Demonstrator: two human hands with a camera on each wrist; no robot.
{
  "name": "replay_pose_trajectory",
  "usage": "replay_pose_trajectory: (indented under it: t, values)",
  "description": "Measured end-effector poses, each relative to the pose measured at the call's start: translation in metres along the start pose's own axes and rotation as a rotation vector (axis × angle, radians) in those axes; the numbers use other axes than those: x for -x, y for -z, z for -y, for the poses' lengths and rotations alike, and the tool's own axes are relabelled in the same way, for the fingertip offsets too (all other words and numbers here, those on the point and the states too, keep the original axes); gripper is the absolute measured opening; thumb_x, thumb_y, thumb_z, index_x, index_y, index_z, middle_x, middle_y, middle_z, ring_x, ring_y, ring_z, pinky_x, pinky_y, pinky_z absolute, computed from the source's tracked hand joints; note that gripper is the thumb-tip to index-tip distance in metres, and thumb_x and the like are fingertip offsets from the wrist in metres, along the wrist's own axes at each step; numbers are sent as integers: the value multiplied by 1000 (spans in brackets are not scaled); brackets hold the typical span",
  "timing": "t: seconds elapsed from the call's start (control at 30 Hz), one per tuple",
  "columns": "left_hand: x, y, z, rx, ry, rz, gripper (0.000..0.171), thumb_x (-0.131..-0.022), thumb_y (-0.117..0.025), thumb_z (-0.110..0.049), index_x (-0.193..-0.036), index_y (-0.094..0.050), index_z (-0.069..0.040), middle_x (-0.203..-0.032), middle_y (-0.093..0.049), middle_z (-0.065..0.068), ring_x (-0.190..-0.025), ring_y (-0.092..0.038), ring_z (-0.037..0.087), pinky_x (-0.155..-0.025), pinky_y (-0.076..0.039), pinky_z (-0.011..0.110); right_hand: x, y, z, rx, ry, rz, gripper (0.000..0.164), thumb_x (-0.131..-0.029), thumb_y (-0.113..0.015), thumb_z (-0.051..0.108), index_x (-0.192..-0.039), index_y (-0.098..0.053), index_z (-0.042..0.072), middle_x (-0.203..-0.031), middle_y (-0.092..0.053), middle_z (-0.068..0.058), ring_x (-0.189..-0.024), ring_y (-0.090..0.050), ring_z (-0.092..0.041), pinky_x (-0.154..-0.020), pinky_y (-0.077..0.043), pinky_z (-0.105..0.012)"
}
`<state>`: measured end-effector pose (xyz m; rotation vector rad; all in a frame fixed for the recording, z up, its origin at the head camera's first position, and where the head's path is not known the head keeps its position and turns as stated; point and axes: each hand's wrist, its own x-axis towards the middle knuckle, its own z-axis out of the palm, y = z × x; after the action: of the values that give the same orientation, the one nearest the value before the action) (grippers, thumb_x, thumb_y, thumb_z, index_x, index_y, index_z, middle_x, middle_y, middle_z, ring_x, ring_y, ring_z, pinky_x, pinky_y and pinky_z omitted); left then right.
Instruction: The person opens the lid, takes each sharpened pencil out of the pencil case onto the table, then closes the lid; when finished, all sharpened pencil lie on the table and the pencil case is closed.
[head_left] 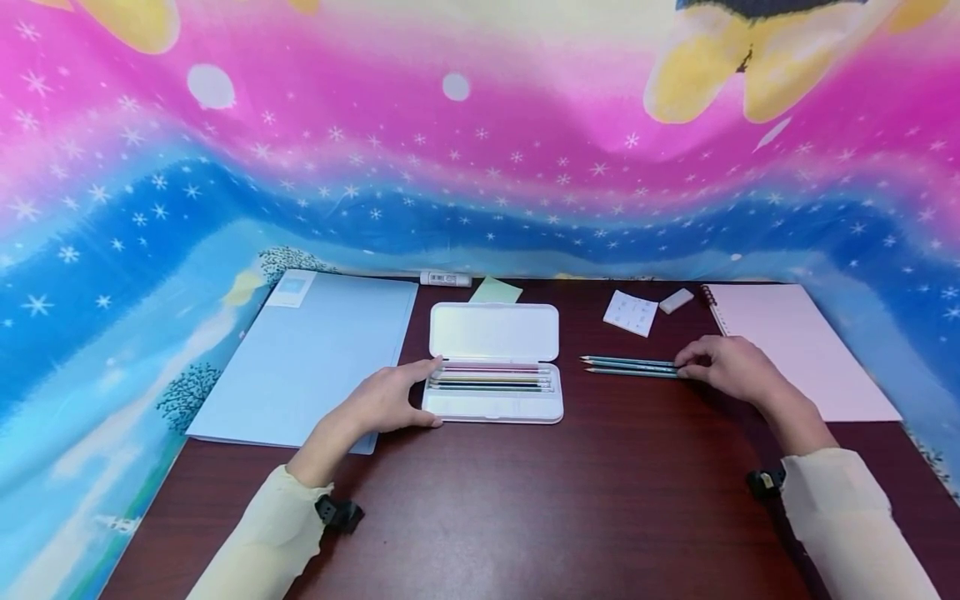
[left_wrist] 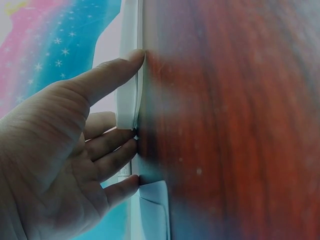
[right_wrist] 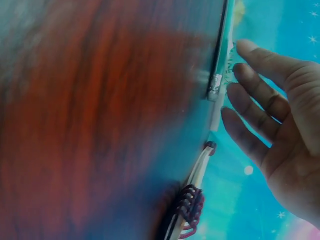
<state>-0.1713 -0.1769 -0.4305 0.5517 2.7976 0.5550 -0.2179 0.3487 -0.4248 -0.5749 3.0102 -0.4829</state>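
My left hand (head_left: 386, 398) spans the left end of an open white pencil case (head_left: 495, 332), thumb at its near corner and fingers toward the hinge. In the left wrist view, the thumb of that hand (left_wrist: 65, 130) lies against the side of the case (left_wrist: 129, 75). Several pencils (head_left: 491, 379) lie in a row inside. To the right, three green pencils (head_left: 628, 367) lie side by side on the table, points to the left. Fingertips of my right hand (head_left: 731, 367) are right at their blunt ends; in the right wrist view the fingers are loosely extended beside a pencil (right_wrist: 215, 85).
A light blue folder (head_left: 315, 358) lies at left, partly under my left hand. Behind the case are a glue stick (head_left: 446, 279) and green paper (head_left: 497, 290). A white paper square (head_left: 631, 313), an eraser (head_left: 677, 301) and a pink spiral notebook (head_left: 802, 350) lie at right.
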Motion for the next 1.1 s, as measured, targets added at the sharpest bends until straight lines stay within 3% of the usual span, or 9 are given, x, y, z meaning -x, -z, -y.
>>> replay_pose_trajectory:
  t: [0.17, 0.33, 0.57, 0.8, 0.97, 1.1]
  values:
    - [0, 0, 1, -2, 4, 0, 94, -80, -84, -46, -158, -39, -17, -157, -49, 8, -139, -51, 31, -111, -44, 52, -2, 4, 12, -101, -25, -23, 17, -93, -74, 25, -109, -79, 19, -99, -77, -3, -85, -62, -19, -75, -50, -38]
    - [1, 0, 0, 2, 12, -2, 94, -80, -84, -46, -158, -39, -17, -156, -49, 8, -138, -52, 31, -110, -45, 52, -10, 7, 38, -214, -46, 3, 28, -95, -72, 34, -119, -76, 20, -109, -76, -6, -86, -59, -19, -71, -48, -32]
    - [0, 1, -1, 6, 18, 0, 95, -80, -84, -46, -158, -39, -16, -157, -48, 8, -139, -51, 31, -111, -44, 51, -28, -5, 76, -262, 13, 37, 28, -93, -75, 34, -118, -77, 23, -69, -70, -4, -60, -41, -11, -59, -38, -28]
    - [-2, 0, 0, 1, 12, -3, 95, -80, -84, -47, -158, -39, -16, -156, -49, 8, -138, -52, 31, -111, -45, 51, -50, -23, 120, -305, 152, 102, 23, -92, -76, 25, -115, -79, 24, -103, -78, 8, -76, -62, -11, -71, -50, -28]
    - [-2, -1, 0, 4, 11, -7, 96, -80, -84, -47, -158, -38, -17, -156, -49, 8, -137, -53, 30, -110, -46, 51, -63, -39, 146, -249, 236, 161, 26, -93, -75, 23, -118, -78, 23, -113, -77, 3, -95, -68, -12, -86, -56, -35]
    - [-1, -2, 0, 10, 14, -7, 96, -80, -84, -47, -158, -38, -16, -156, -50, 8, -136, -54, 30, -109, -46, 51, -68, -46, 159, -171, 249, 173, 26, -94, -74, 23, -119, -78, 23, -115, -77, 2, -106, -70, -15, -97, -56, -41]
